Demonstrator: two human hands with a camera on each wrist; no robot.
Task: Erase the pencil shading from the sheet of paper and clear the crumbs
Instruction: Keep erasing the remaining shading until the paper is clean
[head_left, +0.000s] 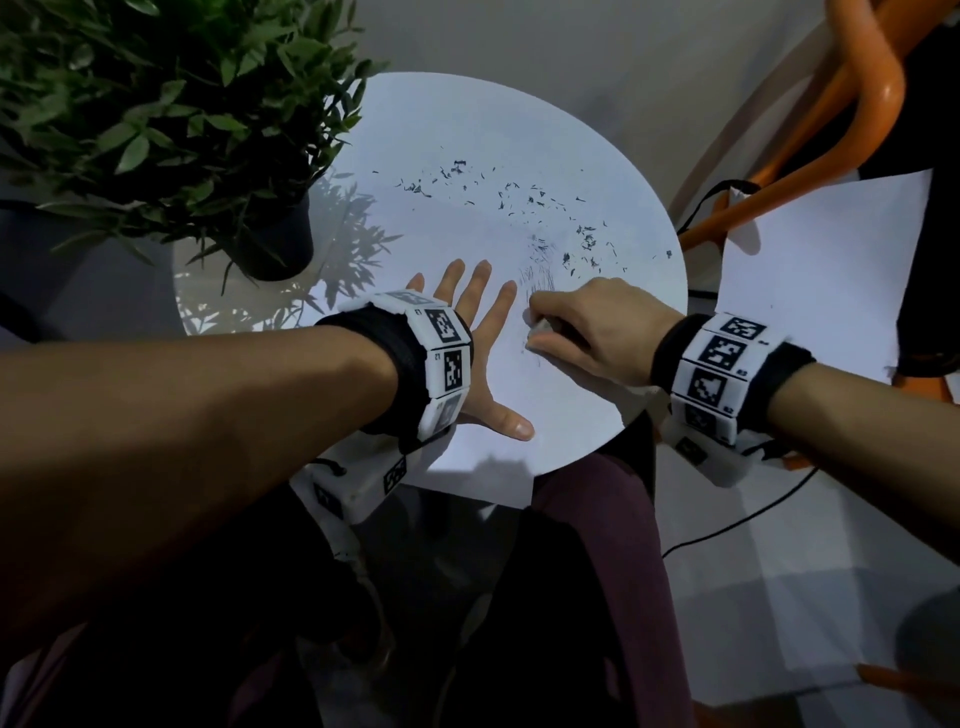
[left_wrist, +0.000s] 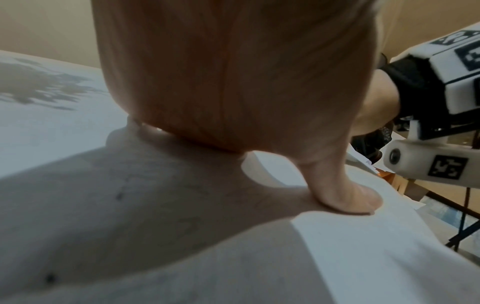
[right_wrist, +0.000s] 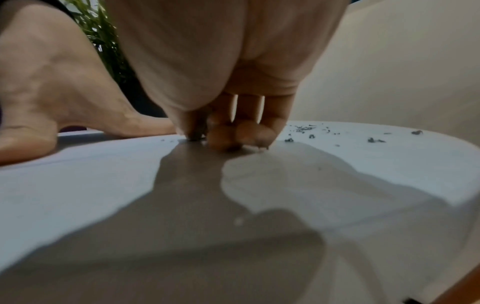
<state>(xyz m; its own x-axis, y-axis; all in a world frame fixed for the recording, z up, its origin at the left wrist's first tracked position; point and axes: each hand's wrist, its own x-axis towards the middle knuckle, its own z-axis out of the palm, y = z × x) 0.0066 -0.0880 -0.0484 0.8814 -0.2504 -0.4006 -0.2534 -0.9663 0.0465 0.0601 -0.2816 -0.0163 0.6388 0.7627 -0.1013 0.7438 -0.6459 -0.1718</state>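
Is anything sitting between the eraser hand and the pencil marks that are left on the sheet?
Nothing visible. The right hand pinches the eraser against the sheet of paper, and the remaining pencil shading lies just beyond it. The left hand presses flat beside it; crumbs lie farther out.

A potted plant (head_left: 171, 109) in a dark pot (head_left: 280, 244) stands at the far left edge of the round white table (head_left: 519, 119) — its leaves cast shadows across the tabletop. Beyond the right edge: an orange tubular frame (head_left: 810, 130), a loose white sheet (head_left: 815, 270) and a black cable (head_left: 737, 525) on the floor.
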